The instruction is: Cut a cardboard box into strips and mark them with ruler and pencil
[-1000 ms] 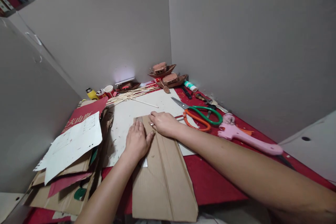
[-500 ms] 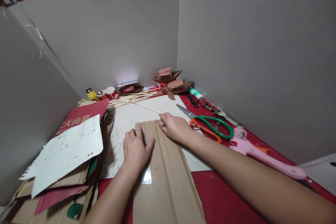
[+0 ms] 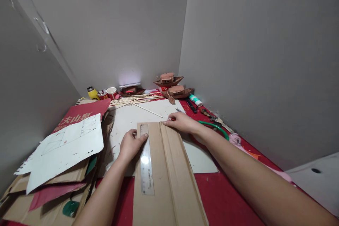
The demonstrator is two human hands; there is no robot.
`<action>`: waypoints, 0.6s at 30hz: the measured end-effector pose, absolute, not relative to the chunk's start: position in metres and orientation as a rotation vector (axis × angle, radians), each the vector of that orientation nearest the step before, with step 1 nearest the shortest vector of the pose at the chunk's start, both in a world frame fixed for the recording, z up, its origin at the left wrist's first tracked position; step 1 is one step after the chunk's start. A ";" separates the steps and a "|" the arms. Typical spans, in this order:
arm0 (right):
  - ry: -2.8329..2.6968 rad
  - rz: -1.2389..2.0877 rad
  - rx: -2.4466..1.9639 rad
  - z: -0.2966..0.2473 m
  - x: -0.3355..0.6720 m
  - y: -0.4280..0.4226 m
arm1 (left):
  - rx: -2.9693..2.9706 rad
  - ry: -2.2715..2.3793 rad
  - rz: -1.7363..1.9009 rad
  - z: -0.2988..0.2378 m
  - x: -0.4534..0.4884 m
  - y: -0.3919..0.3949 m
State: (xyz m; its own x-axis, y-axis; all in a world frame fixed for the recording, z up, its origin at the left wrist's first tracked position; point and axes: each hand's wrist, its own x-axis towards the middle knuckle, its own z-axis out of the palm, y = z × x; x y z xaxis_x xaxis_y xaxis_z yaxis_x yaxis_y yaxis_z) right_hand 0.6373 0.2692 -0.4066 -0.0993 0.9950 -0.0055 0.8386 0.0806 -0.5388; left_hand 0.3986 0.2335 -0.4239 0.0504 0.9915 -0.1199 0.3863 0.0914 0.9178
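A long piece of creased brown cardboard lies in front of me, its far end over a white board. Along its left side rests a clear ruler. My left hand grips the cardboard's left edge, thumb on top against the ruler and fingers partly hidden below. At the far edge, my right hand pinches the cardboard between thumb and fingers. A small reddish, shiny bit shows in that hand, too small to name. Beyond it lies a thin wooden stick. Green-handled scissors are partly hidden behind my right forearm.
Stacked cardboard with a drawn-on paper sheet stands at left. Wooden sticks, model boats, paper cups and a yellow bottle line the back. A pink tool lies at right, near the wall.
My left hand has shifted from lying flat over the ruler to gripping the cardboard's edge, uncovering more of the ruler. My right hand has closed on the far edge, and the view has shifted slightly.
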 end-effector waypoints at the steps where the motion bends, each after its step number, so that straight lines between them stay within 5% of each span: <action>1: -1.993 0.597 -1.778 -0.403 0.639 0.268 | 1.345 1.344 0.891 -0.423 0.399 0.233; 7: -1.687 0.854 -1.402 -0.386 0.644 0.256 | 0.937 0.899 0.795 -0.414 0.403 0.222; 18: -1.279 1.438 -1.105 -0.376 0.636 0.240 | 0.916 0.855 0.947 -0.401 0.403 0.216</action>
State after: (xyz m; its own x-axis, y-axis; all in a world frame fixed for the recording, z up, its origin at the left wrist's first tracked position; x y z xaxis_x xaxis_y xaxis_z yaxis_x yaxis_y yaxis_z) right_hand 0.6361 0.2404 -0.3764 -0.2064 0.9767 -0.0580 -0.0564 -0.0711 -0.9959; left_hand 0.4031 0.2157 -0.4011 0.3407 0.9202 -0.1927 -0.2857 0.2966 0.9113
